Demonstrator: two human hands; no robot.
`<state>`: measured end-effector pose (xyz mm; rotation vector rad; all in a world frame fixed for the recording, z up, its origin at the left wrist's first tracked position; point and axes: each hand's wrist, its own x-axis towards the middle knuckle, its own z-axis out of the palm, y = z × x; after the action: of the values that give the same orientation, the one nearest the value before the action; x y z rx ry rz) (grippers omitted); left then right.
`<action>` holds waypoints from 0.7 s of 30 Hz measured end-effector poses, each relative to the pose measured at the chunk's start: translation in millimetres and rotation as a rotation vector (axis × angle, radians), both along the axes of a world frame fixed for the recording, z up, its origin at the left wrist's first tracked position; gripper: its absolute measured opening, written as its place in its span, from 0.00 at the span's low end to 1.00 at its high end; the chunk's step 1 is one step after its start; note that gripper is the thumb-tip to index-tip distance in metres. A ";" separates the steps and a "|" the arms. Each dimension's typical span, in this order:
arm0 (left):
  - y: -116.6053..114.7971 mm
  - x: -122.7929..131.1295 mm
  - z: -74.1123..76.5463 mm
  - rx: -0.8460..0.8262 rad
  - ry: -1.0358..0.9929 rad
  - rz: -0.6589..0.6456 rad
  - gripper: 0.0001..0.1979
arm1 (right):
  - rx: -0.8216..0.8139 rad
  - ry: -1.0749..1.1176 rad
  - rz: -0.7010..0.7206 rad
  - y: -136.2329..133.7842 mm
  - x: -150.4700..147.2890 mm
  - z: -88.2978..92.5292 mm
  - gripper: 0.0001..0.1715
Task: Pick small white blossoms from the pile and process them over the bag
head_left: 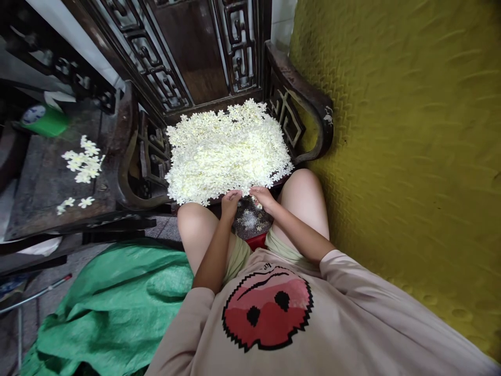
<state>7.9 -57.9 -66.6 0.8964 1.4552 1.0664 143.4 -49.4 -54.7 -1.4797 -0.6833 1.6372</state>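
Currently, a dense layer of white flowers [227,151] covers the seat of the dark carved chair [326,117], from the back edge to the front edge. The left hand [230,202] is positioned at the middle of the front edge, fingers drawn narrowly together at the nearest flowers; whether it grips one cannot be told. The right hand [264,197] is just beside it, fingers curled and tips close to the left fingertips. Small pale blossoms [259,206] show at its underside; a firm grip on them cannot be confirmed. On the adjacent wooden bench [39,180], a loose flower cluster [84,161] lies near the right edge, with a few single flowers [86,202] nearer the front edge. A green container [46,121] stands toward the back left corner.
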 end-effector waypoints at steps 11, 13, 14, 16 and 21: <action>0.0 2.0 0.5 0.113 0.163 0.104 0.12 | 0.124 -0.103 0.126 -5.4 -4.6 2.7 0.19; -0.3 2.4 0.1 0.109 0.158 0.090 0.11 | 0.107 -0.171 0.111 -5.5 -5.2 1.0 0.18; -0.6 2.8 0.0 0.107 0.152 0.076 0.11 | 0.093 -0.191 0.098 -5.2 -5.3 -0.1 0.18; -1.2 3.5 -0.1 0.104 0.139 0.049 0.12 | 0.061 -0.199 0.073 -4.5 -4.6 -1.9 0.17; -1.1 3.5 0.5 0.095 0.130 0.079 0.14 | 0.023 -0.147 0.048 0.9 2.1 3.5 0.17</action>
<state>11.4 -59.0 -66.1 0.9979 1.5689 1.1618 145.5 -48.5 -51.2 -1.5899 -0.8213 1.5619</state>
